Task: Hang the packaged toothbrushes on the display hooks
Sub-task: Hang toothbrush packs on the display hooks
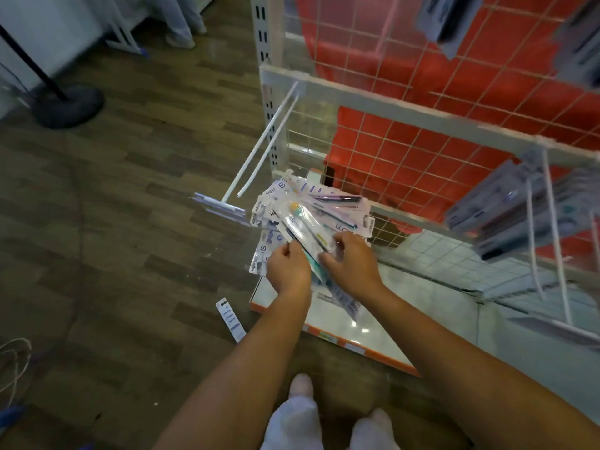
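Head view showed the left hand (287, 266) and right hand (352, 261) both gripping a fanned bundle of packaged toothbrushes (311, 207) above the shelf (383, 326) corner, near a display hook (259, 154), their card lettering too blurred to read.

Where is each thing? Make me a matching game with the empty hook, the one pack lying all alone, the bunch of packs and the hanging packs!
Things:
1. empty hook
2. lone pack
3. bunch of packs
4. hanging packs

Places:
A. lying on the wooden floor
B. held by the left hand and the right hand
C. up at the right side
D. sticking out at the left, holding no packs

Pairs: 1-D, 2-A, 3-B, 4-C
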The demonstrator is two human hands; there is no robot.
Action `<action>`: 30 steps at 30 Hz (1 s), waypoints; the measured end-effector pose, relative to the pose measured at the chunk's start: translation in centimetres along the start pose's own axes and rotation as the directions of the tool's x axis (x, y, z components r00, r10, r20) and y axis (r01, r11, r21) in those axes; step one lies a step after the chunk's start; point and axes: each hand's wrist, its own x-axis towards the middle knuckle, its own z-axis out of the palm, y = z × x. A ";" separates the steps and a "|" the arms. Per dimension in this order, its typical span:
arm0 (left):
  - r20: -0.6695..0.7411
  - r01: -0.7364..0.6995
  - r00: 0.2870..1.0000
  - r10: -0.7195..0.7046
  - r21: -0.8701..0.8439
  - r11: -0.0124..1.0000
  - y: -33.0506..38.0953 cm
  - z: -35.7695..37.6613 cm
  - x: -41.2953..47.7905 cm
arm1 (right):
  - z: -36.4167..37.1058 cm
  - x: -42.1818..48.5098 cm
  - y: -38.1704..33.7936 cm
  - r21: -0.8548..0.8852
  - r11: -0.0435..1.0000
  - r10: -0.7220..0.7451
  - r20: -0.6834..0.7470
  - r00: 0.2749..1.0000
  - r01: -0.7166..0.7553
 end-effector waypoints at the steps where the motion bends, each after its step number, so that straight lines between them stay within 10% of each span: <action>1: 0.006 -0.009 1.000 0.009 -0.011 1.000 0.5 0.4 -0.6 | -0.7 -0.3 -0.2 0.015 1.000 0.019 -0.019 1.000 -0.018; 16: 0.316 -0.206 0.924 0.214 -0.059 0.977 7.1 7.3 -10.5 | -13.4 -4.9 -1.1 0.481 0.859 0.323 -0.245 0.914 -0.175; 30: 0.657 0.001 0.748 0.088 -0.134 0.991 9.5 10.7 -18.4 | -19.8 -8.5 -0.7 0.682 0.730 0.344 -0.419 0.840 0.041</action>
